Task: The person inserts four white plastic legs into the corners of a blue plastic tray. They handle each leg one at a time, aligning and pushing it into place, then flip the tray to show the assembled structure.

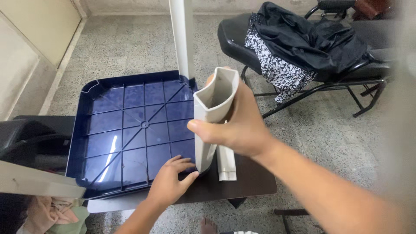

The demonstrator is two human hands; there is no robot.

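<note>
A dark blue square plastic top (130, 130) lies upside down, showing its ribbed underside, on a small dark wooden table (251, 182). One cream hollow leg (182, 37) stands upright in its far right corner. My right hand (236, 123) grips another cream hollow plastic leg (212, 108) upright over the near right corner. My left hand (171, 182) presses flat on the blue top near that corner, fingers spread. A third cream leg (226, 164) lies on the table beside the held one.
A black chair (242, 34) draped with dark and patterned clothes (299, 43) stands at the back right on the speckled floor. A black object (30, 143) sits at the left. My bare foot (209, 226) shows below the table edge.
</note>
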